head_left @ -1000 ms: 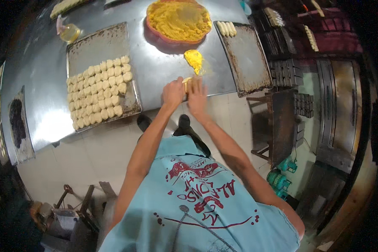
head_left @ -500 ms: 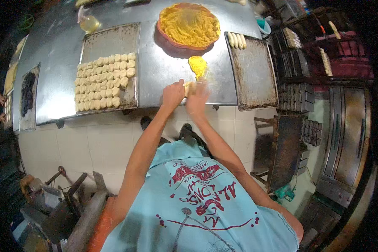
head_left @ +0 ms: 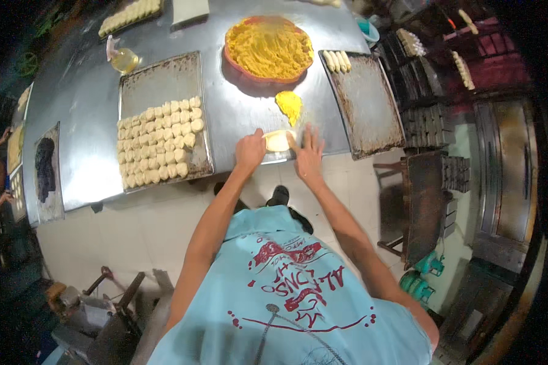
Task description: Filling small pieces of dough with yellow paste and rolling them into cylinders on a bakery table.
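Note:
A flattened piece of pale dough (head_left: 278,142) lies near the front edge of the metal table. My left hand (head_left: 249,150) is curled closed at the dough's left end, gripping it. On the other side, my right hand (head_left: 309,158) has its fingers apart, and the index finger touches the dough's right end. Just beyond the dough sits a lump of yellow filling (head_left: 288,107). Farther back stands a reddish, scallop-edged bowl (head_left: 226,53) heaped with the same yellow filling (head_left: 268,48).
To the left, a baking tray (head_left: 158,82) carries rows of dough balls (head_left: 158,143). A right-hand tray (head_left: 368,115) bears several rolled dough sticks (head_left: 337,61) at its far end. A spray bottle (head_left: 123,59) and dark-coated tray (head_left: 59,164) stand farther left. Beyond the table's right is a dark rack (head_left: 429,128).
The dough is now spread out wider and flat. My right hand, blurred over it before, has moved right, with its fingers spread. The whole view has shifted slightly.

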Demonstrator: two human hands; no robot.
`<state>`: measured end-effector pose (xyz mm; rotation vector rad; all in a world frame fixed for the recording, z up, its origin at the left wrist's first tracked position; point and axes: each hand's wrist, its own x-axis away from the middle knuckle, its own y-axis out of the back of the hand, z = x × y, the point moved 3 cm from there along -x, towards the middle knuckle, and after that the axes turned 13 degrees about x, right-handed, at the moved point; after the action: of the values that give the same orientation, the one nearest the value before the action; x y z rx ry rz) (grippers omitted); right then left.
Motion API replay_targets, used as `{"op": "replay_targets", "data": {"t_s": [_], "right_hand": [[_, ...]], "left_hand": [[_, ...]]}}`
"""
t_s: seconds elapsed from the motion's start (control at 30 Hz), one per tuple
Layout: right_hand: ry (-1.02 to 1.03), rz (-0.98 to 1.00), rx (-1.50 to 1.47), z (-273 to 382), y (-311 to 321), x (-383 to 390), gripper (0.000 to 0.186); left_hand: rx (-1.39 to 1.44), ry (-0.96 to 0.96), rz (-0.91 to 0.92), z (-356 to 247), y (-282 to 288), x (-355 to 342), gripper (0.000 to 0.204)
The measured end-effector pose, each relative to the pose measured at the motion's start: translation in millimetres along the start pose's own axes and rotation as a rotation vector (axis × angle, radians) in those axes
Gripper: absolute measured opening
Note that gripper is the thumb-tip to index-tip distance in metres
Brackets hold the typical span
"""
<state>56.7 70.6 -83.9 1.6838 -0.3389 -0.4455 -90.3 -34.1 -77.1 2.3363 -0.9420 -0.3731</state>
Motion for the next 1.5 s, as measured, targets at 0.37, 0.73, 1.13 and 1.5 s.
{"op": "replay_targets", "data": {"t_s": [0.37, 0.73, 1.13, 1.5], "right_hand": [[-0.361, -0.059, -0.100, 17, -1, -16, 0.056], [-0.083, 0.154, 0.030, -49, 21, -10, 0.078], [0.377, -0.403, -0.104, -56, 60, -336, 0.064], [0.170, 0.005, -0.117, -55, 99, -272, 0.039]], "left_hand": [[0.072, -0.048, 0.080, 8, 6, -12, 0.018], [0.058, 0.082, 0.028, 8, 5, 4, 0.014], [0.809, 0.485, 0.413, -78, 26, -44, 0.022], [0.102, 0.015, 0.128, 33, 34, -62, 0.024]]}}
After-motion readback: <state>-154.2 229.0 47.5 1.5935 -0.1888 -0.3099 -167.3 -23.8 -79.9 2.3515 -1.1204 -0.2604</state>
